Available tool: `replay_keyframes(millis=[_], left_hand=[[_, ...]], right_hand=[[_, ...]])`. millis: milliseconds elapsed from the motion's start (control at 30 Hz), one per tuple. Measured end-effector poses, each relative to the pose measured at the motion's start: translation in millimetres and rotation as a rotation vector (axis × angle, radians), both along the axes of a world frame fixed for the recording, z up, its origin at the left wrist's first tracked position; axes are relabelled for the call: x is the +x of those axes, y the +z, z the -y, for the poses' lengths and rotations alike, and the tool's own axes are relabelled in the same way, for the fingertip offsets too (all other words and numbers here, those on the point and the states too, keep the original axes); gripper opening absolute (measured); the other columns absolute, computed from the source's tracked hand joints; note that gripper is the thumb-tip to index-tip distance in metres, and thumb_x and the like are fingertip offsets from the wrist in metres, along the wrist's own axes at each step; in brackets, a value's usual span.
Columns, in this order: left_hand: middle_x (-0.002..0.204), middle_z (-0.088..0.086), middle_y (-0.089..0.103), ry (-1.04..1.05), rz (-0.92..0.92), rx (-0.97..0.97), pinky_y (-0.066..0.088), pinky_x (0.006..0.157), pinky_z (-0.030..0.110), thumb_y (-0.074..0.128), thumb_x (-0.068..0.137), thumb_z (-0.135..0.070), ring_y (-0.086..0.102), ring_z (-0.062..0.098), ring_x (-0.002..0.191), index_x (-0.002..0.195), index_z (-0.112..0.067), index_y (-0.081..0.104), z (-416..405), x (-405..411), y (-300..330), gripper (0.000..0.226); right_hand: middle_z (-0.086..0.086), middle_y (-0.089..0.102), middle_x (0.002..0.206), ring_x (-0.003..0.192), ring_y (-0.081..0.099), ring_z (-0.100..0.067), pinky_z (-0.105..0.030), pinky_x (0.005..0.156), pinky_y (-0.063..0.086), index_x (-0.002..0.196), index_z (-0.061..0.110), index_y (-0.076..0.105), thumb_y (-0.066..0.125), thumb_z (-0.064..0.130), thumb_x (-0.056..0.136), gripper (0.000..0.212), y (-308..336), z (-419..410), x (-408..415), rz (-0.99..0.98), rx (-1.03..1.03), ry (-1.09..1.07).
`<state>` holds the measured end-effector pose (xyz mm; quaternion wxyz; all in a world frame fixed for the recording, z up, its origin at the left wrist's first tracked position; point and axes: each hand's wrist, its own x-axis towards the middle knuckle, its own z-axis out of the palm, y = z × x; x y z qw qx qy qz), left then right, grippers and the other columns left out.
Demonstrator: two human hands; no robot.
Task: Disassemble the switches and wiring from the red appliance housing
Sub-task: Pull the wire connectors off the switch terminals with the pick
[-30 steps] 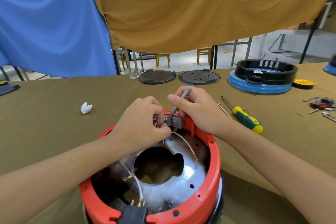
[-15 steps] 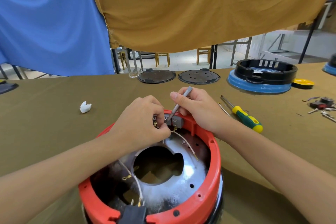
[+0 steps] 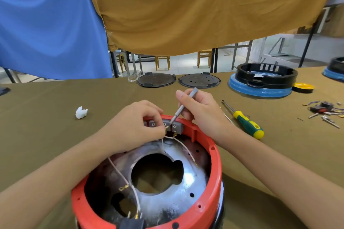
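A: Where does the work stand?

B: The red housing (image 3: 214, 182) sits on the table (image 3: 46, 135) just before me, open side up. I read this as the wire-release step — my right hand (image 3: 201, 111) grips a thin grey tool (image 3: 183, 107), tip set at the grey switch block (image 3: 167, 126) on the far rim, while my left hand (image 3: 134, 126) pinches a white wire (image 3: 168, 137) at its terminal.

A: And the next move?

B: I judge it calls for a gentle lever at the terminal and a straight pull on the wire.

A: Room to move?

B: The rim crowds both hands; the housing's interior below is open. The yellow-green screwdriver (image 3: 247, 124) lies near my right wrist — worth avoiding.
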<state>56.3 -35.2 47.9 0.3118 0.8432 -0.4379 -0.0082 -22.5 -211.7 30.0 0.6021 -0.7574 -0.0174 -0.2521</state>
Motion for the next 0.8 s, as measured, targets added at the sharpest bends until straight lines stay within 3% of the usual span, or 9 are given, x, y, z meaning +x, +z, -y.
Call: replay_keyframes(millis=[133,200,300,400,533,633,700,800], left_hand=[[0.104,-0.023,0.071,-0.023,-0.326,-0.173,0.044,0.088,0.025,0.079,0.074,-0.030,0.067,-0.006,0.095,0.069,-0.027,0.077,-5,7,7,0.007],[0.104,-0.025,0.072,-0.005,-0.386,-0.218,0.045,0.093,0.031,0.075,0.066,-0.040,0.068,-0.004,0.095,0.072,-0.027,0.079,-6,10,8,0.015],[0.104,-0.022,0.073,-0.007,-0.434,-0.235,0.044,0.103,0.038,0.077,0.063,-0.042,0.068,-0.001,0.097,0.075,-0.025,0.079,-8,12,9,0.021],[0.103,-0.013,0.075,-0.037,-0.435,-0.244,0.047,0.103,0.042,0.078,0.068,-0.041,0.070,0.007,0.097,0.080,-0.023,0.079,-10,13,7,0.022],[0.097,-0.004,0.077,-0.056,-0.398,-0.271,0.050,0.101,0.048,0.078,0.082,-0.031,0.071,0.021,0.098,0.084,-0.025,0.079,-13,12,6,0.007],[0.098,-0.003,0.077,-0.070,-0.381,-0.279,0.051,0.100,0.048,0.076,0.084,-0.027,0.071,0.023,0.099,0.084,-0.025,0.079,-12,10,6,0.004],[0.096,-0.001,0.078,-0.072,-0.381,-0.292,0.051,0.100,0.045,0.075,0.085,-0.028,0.072,0.021,0.097,0.089,-0.023,0.080,-12,8,7,0.008],[0.095,-0.004,0.077,-0.054,-0.369,-0.325,0.052,0.093,0.033,0.073,0.087,-0.025,0.072,0.013,0.094,0.094,-0.025,0.078,-17,9,10,0.009]], right_hand=[[-0.001,0.048,0.054,0.053,0.041,-0.012,-0.023,0.055,0.038,0.087,0.004,0.060,0.046,0.034,0.103,0.037,3,-1,0,0.079,0.140,0.004],[-0.003,0.053,0.058,0.056,0.045,-0.013,-0.024,0.057,0.041,0.089,0.006,0.062,0.045,0.032,0.104,0.034,7,0,-1,0.101,0.171,0.021],[-0.005,0.063,0.069,0.062,0.053,-0.017,-0.027,0.062,0.049,0.090,0.006,0.064,0.056,0.024,0.100,0.022,11,-1,-4,0.090,0.132,0.062],[-0.005,0.068,0.078,0.069,0.062,-0.018,-0.031,0.070,0.057,0.095,0.005,0.066,0.071,0.016,0.090,0.013,12,-6,-5,0.056,-0.005,0.089],[-0.002,0.069,0.083,0.074,0.066,-0.011,-0.017,0.070,0.052,0.099,0.006,0.066,0.076,0.010,0.085,0.018,14,-11,-7,0.045,-0.127,0.115],[-0.007,0.071,0.086,0.075,0.068,-0.010,-0.017,0.070,0.052,0.097,0.007,0.066,0.075,0.008,0.085,0.016,15,-11,-8,0.031,-0.128,0.104],[-0.013,0.071,0.087,0.076,0.070,-0.015,-0.023,0.073,0.056,0.098,0.006,0.064,0.071,0.003,0.087,0.013,14,-11,-7,0.034,-0.023,0.100],[-0.013,0.069,0.091,0.089,0.074,-0.026,-0.029,0.077,0.060,0.100,0.004,0.058,0.063,-0.006,0.090,0.015,17,1,-1,0.082,0.312,0.063]])
